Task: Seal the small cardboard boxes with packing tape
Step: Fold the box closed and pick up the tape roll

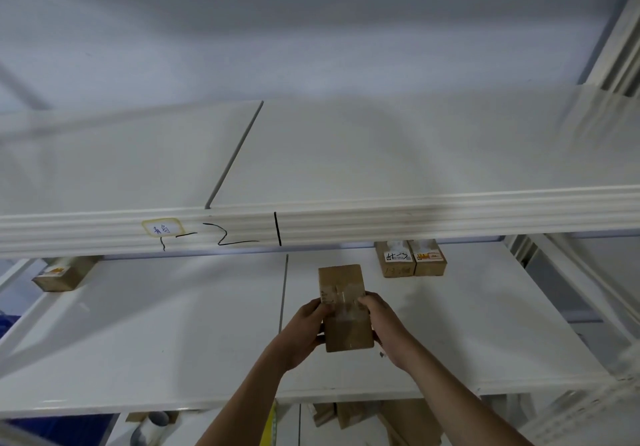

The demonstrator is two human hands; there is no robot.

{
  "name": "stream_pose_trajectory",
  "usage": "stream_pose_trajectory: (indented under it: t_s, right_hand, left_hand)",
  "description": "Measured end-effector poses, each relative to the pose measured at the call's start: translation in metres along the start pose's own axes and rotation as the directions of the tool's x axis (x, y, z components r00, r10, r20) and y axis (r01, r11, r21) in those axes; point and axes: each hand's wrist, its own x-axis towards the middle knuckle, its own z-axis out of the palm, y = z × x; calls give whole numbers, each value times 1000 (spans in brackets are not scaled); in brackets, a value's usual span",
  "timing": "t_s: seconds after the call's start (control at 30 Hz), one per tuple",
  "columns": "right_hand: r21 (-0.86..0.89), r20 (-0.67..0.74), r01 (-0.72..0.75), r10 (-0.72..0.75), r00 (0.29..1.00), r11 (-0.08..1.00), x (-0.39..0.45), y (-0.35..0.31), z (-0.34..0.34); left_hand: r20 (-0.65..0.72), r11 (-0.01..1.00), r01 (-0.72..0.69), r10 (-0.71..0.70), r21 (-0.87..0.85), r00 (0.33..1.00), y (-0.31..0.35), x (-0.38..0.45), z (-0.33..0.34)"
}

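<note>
Both hands held a small cardboard box (344, 307) above a white shelf (145, 334). The left hand (304, 331) gripped its left side, the right hand (382, 324) its right, fingertips over clear tape (343, 298) on top. Beyond the grip to the right stood two labelled boxes (410, 258); far left lay another box (60, 274). Above ran a shelf beam (381, 218) with black marker lines.

Bare shelf (173, 324) spreads left; two labelled boxes (410, 258) stand back-right, beam (381, 217) overhangs above.

A small box (344, 307) lies mid-shelf (138, 324), two boxes (410, 258) behind right, another box (62, 276) far left.
</note>
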Motion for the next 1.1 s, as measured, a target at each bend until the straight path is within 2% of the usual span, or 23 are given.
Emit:
stream_pose_trajectory:
  t_s: [0.13, 0.27, 0.4, 0.47, 0.7, 0.83, 0.9, 1.0, 1.1]
  right_hand:
    - [-102, -54, -1, -5, 999, 995, -1, 3, 9]
    - [-24, -137, 4, -8, 991, 1000, 2, 5, 21]
    - [-186, -249, 61, -108, 962, 981, 2, 5, 26]
    - [-211, -268, 84, -140, 953, 974, 5, 7, 28]
    - [-243, -274, 107, -174, 946, 964, 3, 7, 27]
    - [-74, -227, 8, -25, 974, 997, 8, 6, 21]
    - [0, -185, -33, 32, 982, 999, 9, 3, 18]
    - [-2, -136, -58, 57, 989, 998, 11, 5, 12]
    - [-44, -102, -60, 55, 993, 997, 8, 8, 6]
  left_hand:
    - [-143, 998, 8, 0, 56, 990, 3, 2, 20]
    - [-331, 997, -10, 35, 78, 943, -3, 9, 32]
    - [-396, 985, -16, 84, 171, 914, -13, 18, 38]
    - [-412, 983, -26, 101, 184, 905, -15, 19, 40]
    - [-392, 983, -62, 127, 173, 911, -14, 16, 41]
    - [-366, 994, -13, 51, 104, 929, -13, 12, 38]
    - [-321, 999, -16, 31, 51, 947, -13, 12, 34]
    - [-261, 999, -18, 7, -39, 965, -6, 10, 30]
    - [-148, 999, 10, -5, 33, 989, -3, 7, 24]
